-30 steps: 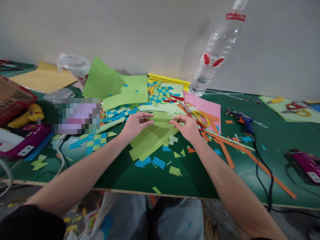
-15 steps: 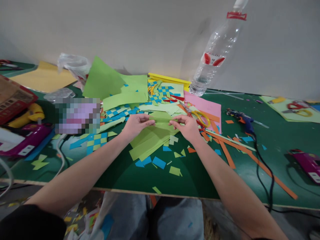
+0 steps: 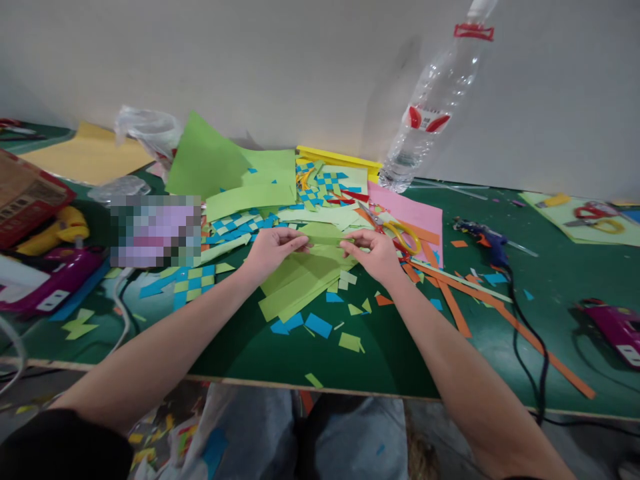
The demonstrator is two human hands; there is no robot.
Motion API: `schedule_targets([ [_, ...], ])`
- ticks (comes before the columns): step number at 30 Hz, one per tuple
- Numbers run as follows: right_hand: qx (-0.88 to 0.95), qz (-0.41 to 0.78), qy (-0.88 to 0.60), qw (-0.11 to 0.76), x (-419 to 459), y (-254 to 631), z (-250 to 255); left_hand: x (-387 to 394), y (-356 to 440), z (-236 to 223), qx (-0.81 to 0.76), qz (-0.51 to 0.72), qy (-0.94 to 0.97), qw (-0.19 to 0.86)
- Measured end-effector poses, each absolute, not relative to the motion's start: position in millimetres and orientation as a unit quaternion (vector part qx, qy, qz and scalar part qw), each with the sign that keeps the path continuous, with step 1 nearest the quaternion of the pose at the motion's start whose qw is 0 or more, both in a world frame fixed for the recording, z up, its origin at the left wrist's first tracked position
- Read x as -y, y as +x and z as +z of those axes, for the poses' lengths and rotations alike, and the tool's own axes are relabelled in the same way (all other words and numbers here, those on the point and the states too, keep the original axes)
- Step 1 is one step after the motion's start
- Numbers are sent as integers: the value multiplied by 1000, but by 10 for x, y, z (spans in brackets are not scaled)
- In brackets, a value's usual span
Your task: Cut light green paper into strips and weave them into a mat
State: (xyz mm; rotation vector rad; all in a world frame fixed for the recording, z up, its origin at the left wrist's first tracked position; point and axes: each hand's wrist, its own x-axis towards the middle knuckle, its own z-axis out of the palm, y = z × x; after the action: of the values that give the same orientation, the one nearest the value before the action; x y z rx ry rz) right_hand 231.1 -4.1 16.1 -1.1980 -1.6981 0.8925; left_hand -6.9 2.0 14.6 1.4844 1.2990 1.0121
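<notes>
Green paper strip [image 3: 324, 239], one, held over the middle of the table [image 3: 390, 360], midway between its left and right ends and nearer the back edge than the front. Left hand [image 3: 270, 255], one: thumb and forefinger pinching the strip's left end. Right hand [image 3: 374, 255], one: thumb and forefinger pinching the right end; its remaining fingers curl, partly hidden. Gripped at both ends, presumably so that the short span lies straight and level. Loose green strips [image 3: 295, 290], at least three, overlapping under and in front of the hands, apparently for short reach; exact count hidden. Yellow-handled scissors [image 3: 405, 238], one pair, just beyond the right hand, probably set there for easy pick-up. Checkered woven piece [image 3: 194, 287], one lying apart, left of the left hand; others heaped toward the back edge, uncountable. Blue scraps [image 3: 317, 325], at least three, toward the front edge. Glue gun [image 3: 493, 247], one, right of the scissors, likely laid clear of the paper in hand. Plastic bottle [image 3: 425, 120], one, at the back edge by the wall, seemingly out of the arms' way. Purple devices [image 3: 613, 330], two, one near each end of the table.
</notes>
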Motion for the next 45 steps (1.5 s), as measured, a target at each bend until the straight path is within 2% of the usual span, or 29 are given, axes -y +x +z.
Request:
schedule_targets([
  [19,684,366,-473,419,36,2328,181,-16,-98,143,-523,412,626,407],
  [45,668,387,-465,434,25,2351,180,-10,-74,197,-537,442,584,419],
])
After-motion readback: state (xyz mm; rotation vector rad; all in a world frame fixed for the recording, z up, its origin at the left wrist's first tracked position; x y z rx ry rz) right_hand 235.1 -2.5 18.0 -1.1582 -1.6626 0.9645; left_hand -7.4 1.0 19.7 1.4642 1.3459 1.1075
